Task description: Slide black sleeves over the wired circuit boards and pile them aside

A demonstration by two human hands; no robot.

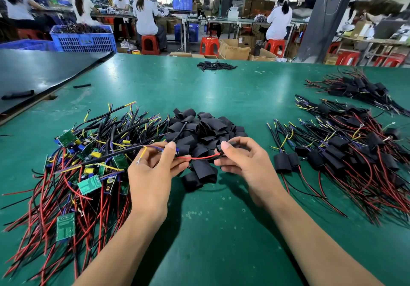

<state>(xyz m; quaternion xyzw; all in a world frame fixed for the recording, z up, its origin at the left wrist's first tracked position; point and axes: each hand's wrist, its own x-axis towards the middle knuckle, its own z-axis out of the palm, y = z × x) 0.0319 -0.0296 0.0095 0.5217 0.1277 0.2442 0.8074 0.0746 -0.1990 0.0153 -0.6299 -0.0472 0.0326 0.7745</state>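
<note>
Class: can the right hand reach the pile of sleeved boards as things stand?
Probably yes: only bare table lies between the right hand and that pile, though the hand pinches a sleeve.

Bare forearms in from bottom edge, converging toward centre. Left hand (155, 170) knuckles up, thumb and forefinger pinched on wired circuit board (178, 152). Right hand (241, 161) opposite, fingers curled, thumb tip pinching black sleeve (232, 143). Hands near, not touching.
</note>
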